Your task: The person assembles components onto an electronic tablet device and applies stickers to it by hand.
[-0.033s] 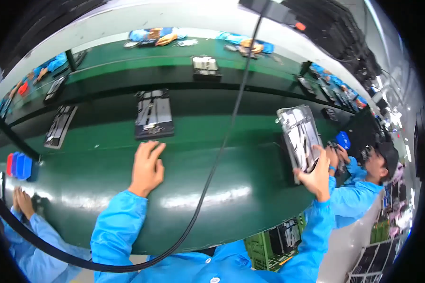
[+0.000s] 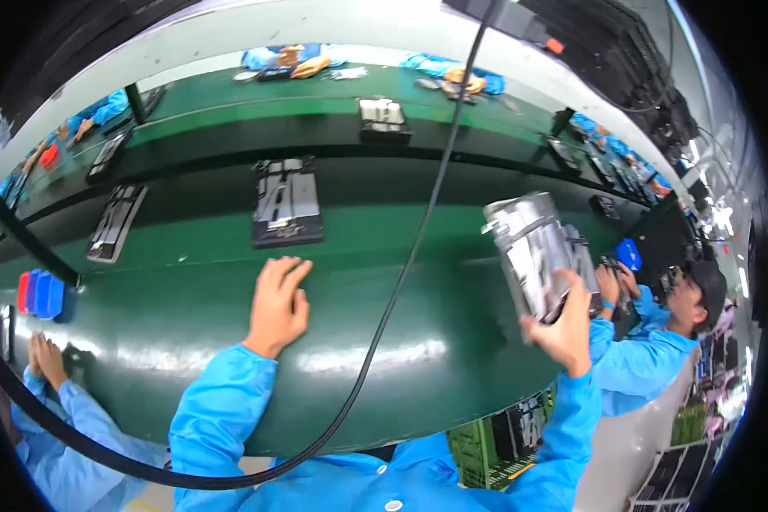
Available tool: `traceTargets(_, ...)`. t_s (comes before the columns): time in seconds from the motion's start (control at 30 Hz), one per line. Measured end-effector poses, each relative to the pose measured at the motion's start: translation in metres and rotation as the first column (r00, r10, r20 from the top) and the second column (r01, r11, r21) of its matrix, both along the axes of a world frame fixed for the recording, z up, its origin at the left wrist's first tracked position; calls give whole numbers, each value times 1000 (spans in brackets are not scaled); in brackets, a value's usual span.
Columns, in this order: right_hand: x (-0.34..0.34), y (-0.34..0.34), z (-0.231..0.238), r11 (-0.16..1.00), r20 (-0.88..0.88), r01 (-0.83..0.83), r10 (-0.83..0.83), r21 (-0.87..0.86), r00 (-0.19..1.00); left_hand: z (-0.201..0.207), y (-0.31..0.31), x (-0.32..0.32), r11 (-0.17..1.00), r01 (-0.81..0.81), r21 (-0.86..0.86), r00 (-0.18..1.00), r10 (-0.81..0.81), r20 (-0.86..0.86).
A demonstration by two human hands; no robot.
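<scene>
My right hand [image 2: 570, 328] grips the lower end of a flat opened electronic device [image 2: 527, 243], thumb on one side and fingers over the other. Silvery panels and dark strips cover its face, and it is raised and tilted above the green table. Palm down, my left hand [image 2: 277, 309] rests on or just over the tabletop with fingers stretched out and nothing in them. Just beyond those fingertips lies a similar opened device [image 2: 288, 205], black-edged with grey panels. Partly behind the held device shows another such device [image 2: 578, 252].
A black cable [image 2: 410, 264] hangs across the view. More devices lie left [image 2: 117, 224] and on the far ledge [image 2: 384, 119]. Red and blue bins [image 2: 47, 296] stand at left. Co-workers' hands work at both sides and beyond. A green crate [image 2: 471, 448] sits below the table edge.
My right hand has shifted slightly left with the device, uncovering more of another device behind it. My left hand keeps its pose; the whole view has shifted a little.
</scene>
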State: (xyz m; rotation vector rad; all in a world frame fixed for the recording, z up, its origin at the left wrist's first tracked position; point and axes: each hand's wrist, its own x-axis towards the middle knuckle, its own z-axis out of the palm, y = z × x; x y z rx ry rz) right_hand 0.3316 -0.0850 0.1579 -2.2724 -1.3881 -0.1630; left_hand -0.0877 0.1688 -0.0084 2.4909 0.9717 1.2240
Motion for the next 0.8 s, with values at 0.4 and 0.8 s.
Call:
traceTargets(0.4, -219, -7, -84, 887, -91, -286, 272, -362, 958, 10, -76, -6, 857, 210, -470, 963, -99, 251)
traceTargets(0.8, -143, 86, -155, 945, -694, -163, 318, 282, 646, -7, -88, 55, 641, 403, -653, 866, -38, 498)
